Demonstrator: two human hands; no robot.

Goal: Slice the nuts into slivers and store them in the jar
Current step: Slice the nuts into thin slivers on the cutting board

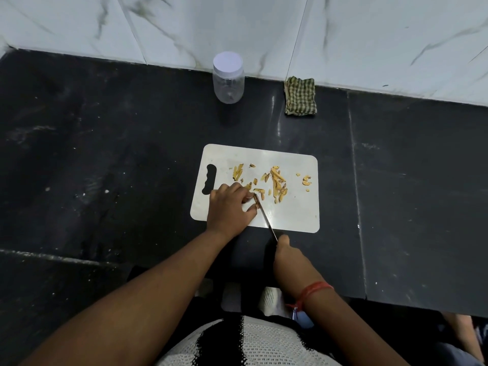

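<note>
White plastic cutting board [290, 212] sits centre frame on a black stone countertop [105, 154], handle slot toward the left. Nut slivers [277, 184] lie scattered across the board's upper half, pale yellow-brown, a few stray bits near its right edge. Left hand [229, 207] rests on the board's lower left, fingers curled down and pinching a small nut piece [256, 206] against the surface right beside the blade; the piece is mostly hidden by the fingertips. Right hand [284, 250] is below the board's bottom edge, wrapped round the dark handle of a knife [265, 216]; the thin blade runs diagonally up-left, tip touching down at the left fingertips. Red thread band on the right wrist. Clear plastic jar [228, 80], white lid on, stands upright in the upper centre against the marble-pattern wall tiles [369, 35], well apart from the board; looks empty. Folded green checked cloth [300, 96] lies to the jar's right, against the wall.
</note>
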